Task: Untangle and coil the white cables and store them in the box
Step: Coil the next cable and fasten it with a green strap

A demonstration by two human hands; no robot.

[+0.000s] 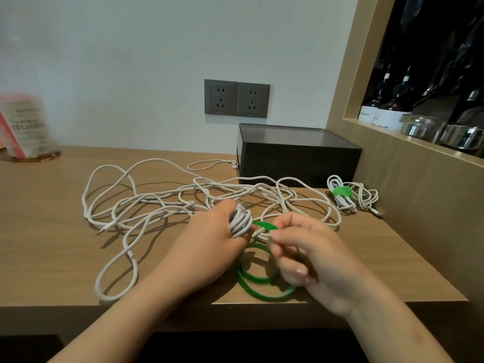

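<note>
My left hand (212, 237) grips a small coil of white cable (241, 218) above the wooden desk. A green strap (264, 226) runs from that coil to my right hand (301, 252), which pinches it between thumb and fingers. More loops of the green strap (258, 281) hang under my right hand. A tangle of white cables (157, 203) sprawls over the desk behind my hands. At the right lies a coiled white cable bundle (348, 195) bound with a green tie. The dark box (298, 155) stands at the back right with its lid on.
Two grey wall sockets (237, 99) sit above the box. A blurred jar (26, 127) stands at the far left. A wooden side panel with a shelf of bottles (387, 106) rises on the right. The desk's front edge (131, 307) is just under my forearms.
</note>
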